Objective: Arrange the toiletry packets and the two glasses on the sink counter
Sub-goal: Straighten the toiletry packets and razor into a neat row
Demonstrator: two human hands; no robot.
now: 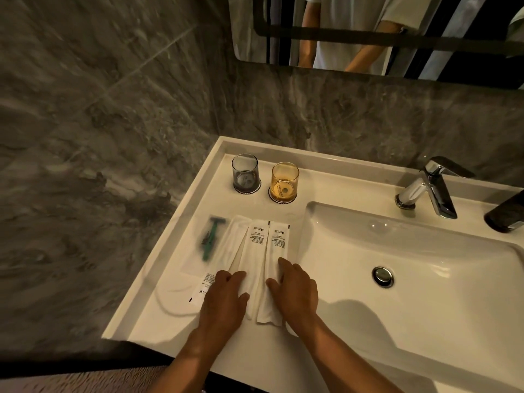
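Several white toiletry packets lie side by side on the white sink counter (pixel 175 316), left of the basin. The rightmost packet (pixel 278 245) lies under the fingers of my right hand (pixel 295 293). My left hand (pixel 224 302) rests flat on the lower ends of the middle packet (pixel 255 245) and a plain white packet (pixel 232 245). A clear packet with a green razor (pixel 211 239) is at the far left. A grey glass (pixel 245 173) and an amber glass (pixel 284 181) stand upright on round coasters behind the packets.
The basin (pixel 411 265) with its drain (pixel 383 276) fills the right side. A chrome tap (pixel 431 188) stands behind it, and a dark object (pixel 507 214) sits at the right edge. Grey marble walls close in on the left and back, with a mirror (pixel 368 32) above.
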